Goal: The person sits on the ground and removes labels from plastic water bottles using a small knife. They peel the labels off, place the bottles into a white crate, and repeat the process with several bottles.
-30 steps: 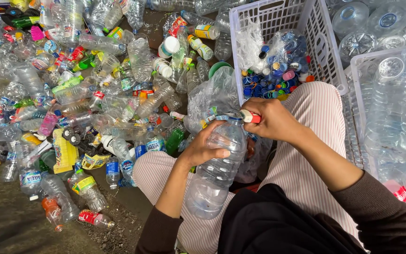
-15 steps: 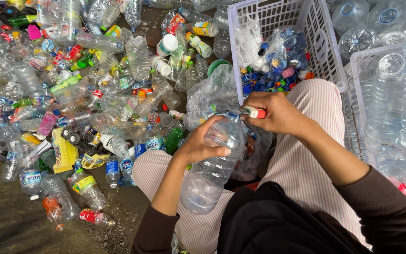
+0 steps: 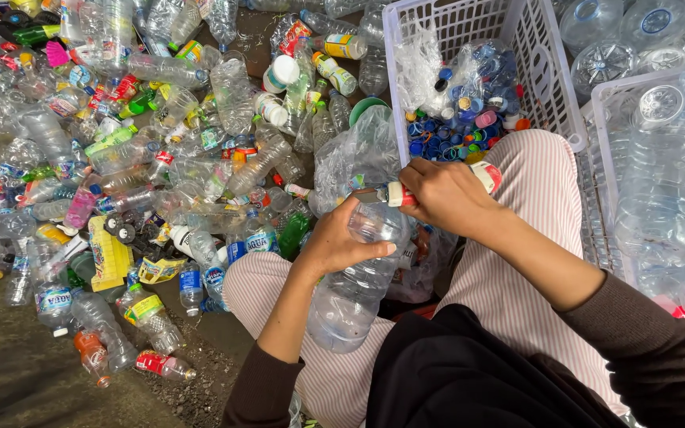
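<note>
The left hand (image 3: 341,244) was wrapped around a clear plastic bottle (image 3: 354,281) lying across the person's striped lap, fingers pressed into its upper body. The right hand (image 3: 445,194) was closed around a small red-and-white cutter (image 3: 403,192) held at the bottle's neck. Empty and thin-walled, the bottle looked light, springy and easily dented, likely slippery; the ridged shoulder seemed the firmest place to grip. A white basket (image 3: 552,95) of caps (image 3: 469,119) stood just beyond.

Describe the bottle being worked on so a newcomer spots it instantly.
Start at the striped trouser lap. Between the knees stands a large clear bottle, gripped near its top by the left hand. Unlike the small labelled bottles heaped on the ground, it is label-free and held.
</note>
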